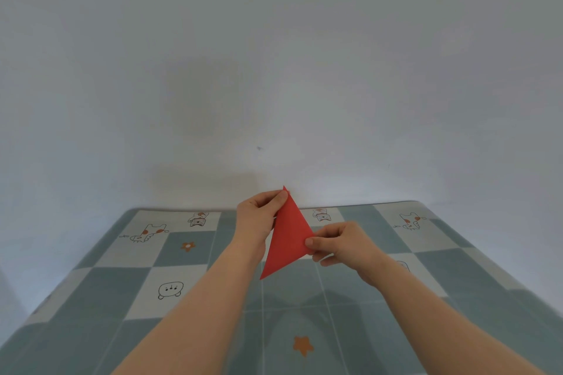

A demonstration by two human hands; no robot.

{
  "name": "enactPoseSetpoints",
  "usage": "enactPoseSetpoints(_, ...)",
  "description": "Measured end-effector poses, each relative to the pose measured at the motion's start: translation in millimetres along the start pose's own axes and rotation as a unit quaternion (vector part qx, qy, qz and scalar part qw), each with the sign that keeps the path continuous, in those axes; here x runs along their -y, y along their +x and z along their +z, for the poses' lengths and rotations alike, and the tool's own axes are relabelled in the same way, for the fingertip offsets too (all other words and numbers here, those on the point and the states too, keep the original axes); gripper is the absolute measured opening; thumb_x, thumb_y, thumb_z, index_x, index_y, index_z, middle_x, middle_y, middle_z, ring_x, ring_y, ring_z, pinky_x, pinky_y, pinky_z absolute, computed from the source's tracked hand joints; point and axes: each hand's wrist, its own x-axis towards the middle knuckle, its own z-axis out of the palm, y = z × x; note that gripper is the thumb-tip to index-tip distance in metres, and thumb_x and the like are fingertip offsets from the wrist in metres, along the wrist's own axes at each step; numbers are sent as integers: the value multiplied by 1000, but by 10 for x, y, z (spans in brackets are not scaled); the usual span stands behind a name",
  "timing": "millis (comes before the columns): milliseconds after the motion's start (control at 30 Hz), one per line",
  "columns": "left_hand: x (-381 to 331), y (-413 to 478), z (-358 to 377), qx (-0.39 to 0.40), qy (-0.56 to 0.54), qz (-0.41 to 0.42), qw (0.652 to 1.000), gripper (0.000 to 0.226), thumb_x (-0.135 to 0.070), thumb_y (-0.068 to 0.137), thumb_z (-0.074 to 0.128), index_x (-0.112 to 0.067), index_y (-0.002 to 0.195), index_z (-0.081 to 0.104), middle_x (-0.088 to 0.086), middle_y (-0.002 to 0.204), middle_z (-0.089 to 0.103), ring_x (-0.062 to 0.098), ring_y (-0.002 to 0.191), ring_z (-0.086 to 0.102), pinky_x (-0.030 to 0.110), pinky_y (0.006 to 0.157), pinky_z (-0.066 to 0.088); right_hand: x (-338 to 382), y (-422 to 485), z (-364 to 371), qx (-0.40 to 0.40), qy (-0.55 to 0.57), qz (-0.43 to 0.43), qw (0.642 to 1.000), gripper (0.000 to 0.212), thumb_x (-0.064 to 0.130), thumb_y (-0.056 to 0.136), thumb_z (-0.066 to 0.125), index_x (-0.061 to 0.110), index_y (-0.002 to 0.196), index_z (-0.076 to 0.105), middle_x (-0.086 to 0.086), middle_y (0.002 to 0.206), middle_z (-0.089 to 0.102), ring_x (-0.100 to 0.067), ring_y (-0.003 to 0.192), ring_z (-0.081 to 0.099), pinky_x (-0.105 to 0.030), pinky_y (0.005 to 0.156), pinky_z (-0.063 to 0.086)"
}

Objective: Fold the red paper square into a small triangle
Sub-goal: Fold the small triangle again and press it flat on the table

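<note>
The red paper (286,236) is folded into a triangle and held up in the air above the table, long and narrow, with one tip pointing up and another down to the left. My left hand (259,215) pinches its top tip between thumb and fingers. My right hand (338,242) pinches its right corner, thumb on the front face. The lower tip hangs free.
Below the paper is a table (195,256) covered with a teal and white checked cloth with cartoon animals and orange stars. A plain pale wall (274,70) rises right behind the table's far edge.
</note>
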Motion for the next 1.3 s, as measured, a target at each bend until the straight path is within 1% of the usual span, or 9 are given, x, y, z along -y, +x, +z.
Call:
enactPoseSetpoints(167,-9,-14,12,-21,-7,13,1000,2,-15,82,71,-16,82,72,3,81,68,18,78,59,32,75,48,13,18,14,-5,4,-9,1000,11,11,78,74,2,82,74,-7,71,73,-13,59,66,-24,63,57)
enactPoseSetpoints(300,-8,-15,33,-36,1,34,999,6,-14,82,70,-19,78,72,2,80,68,18,80,59,34,80,48,33,13,25,-11,-2,-15,1000,6,9,78,74,3,77,74,-6,65,71,-11,52,64,-22,59,56)
enactPoseSetpoints(433,14,-7,59,-52,16,45,998,9,-16,82,71,-22,75,72,1,78,68,19,80,58,35,79,47,44,16,18,-20,-8,-20,1000,7,7,78,74,0,76,73,-7,63,70,-11,48,63,-22,55,56)
enactPoseSetpoints(567,30,-7,88,-55,14,42,997,10,-16,83,69,-21,75,70,-1,78,65,18,79,56,34,77,47,29,16,10,-16,7,-12,1000,9,8,77,74,-1,79,73,-7,66,72,-14,54,66,-24,59,58)
enactPoseSetpoints(700,23,-11,123,-61,-14,23,998,10,-17,84,69,-20,75,68,-1,79,64,17,77,54,33,75,44,-4,-2,21,13,34,13,999,22,17,80,73,-2,91,75,-11,80,76,-15,66,71,-24,65,60)
enactPoseSetpoints(933,3,27,115,-71,-48,18,996,12,-12,84,68,-17,73,68,2,78,64,19,80,54,34,77,45,39,-37,45,29,55,16,998,35,32,88,62,0,89,75,-13,79,76,-19,68,73,-26,64,60)
enactPoseSetpoints(1133,4,33,102,-71,-61,1,996,10,-13,84,68,-16,75,67,3,81,64,19,81,55,35,80,45,65,-22,53,29,43,16,999,32,30,89,62,0,85,75,-10,71,75,-17,61,71,-25,60,58)
enactPoseSetpoints(1200,-1,41,101,-74,-84,-13,994,12,-11,84,67,-15,73,66,3,80,63,18,78,54,35,79,46,62,-18,52,24,53,17,998,31,30,87,65,0,84,75,-13,76,75,-18,64,72,-25,62,59)
enactPoseSetpoints(1300,-1,48,106,-70,-111,-33,991,13,-9,86,65,-13,73,65,3,78,63,16,71,54,30,70,47,51,-18,60,28,64,22,997,32,31,83,69,0,91,75,-15,87,77,-19,73,73,-28,69,60)
